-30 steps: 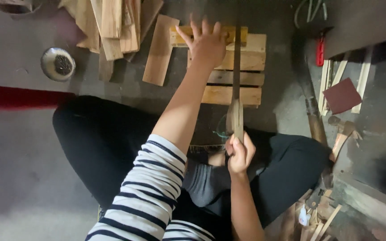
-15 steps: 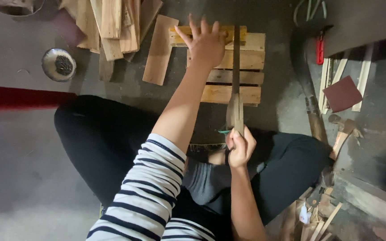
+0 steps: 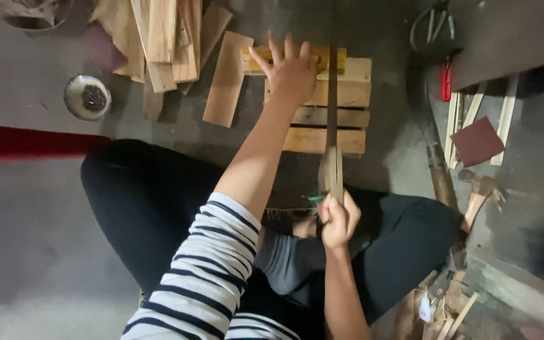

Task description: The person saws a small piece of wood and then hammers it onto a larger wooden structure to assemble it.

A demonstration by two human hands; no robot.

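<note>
A small crate of pale wooden slats (image 3: 332, 110) lies on the grey concrete floor (image 3: 45, 208) in front of the seated person's knees, four slats showing on its top face. The left hand (image 3: 291, 72) presses flat on its upper left part, fingers spread apart. The right hand (image 3: 339, 220) has its fingers clamped round the wooden handle of one long, narrow handsaw (image 3: 332, 107), whose blade runs straight across the slats. Just left of the crate lies one loose flat wooden board (image 3: 226, 79), and beyond it a heap of wood offcuts (image 3: 162, 38). One round metal bowl (image 3: 87, 97) sits well apart to the left. One dark red square sheet (image 3: 477, 140) lies to the right.
</note>
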